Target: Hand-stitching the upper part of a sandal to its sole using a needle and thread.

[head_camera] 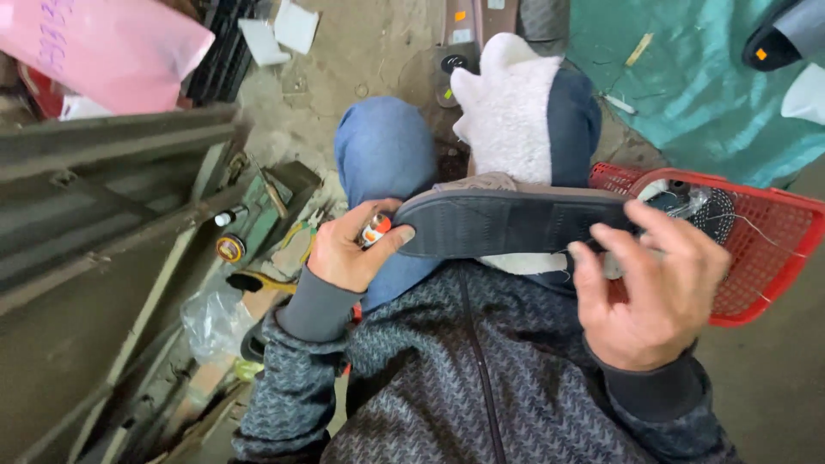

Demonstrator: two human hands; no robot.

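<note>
Your left hand (344,253) grips a small orange lighter (374,230) against the end of a dark shoe sole (507,222) lying across your knees. Your right hand (657,279), fingers loosely spread, touches the sole's other end beside a red basket (773,249).

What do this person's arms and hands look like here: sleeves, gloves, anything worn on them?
Both hands are bare: no gloves, and no rings or watch that I can see on the left hand or the right hand. Each arm wears a dark grey jacket sleeve with a small lighter zigzag weave, ending in a plain, smooth grey inner cuff at the wrist.
</note>
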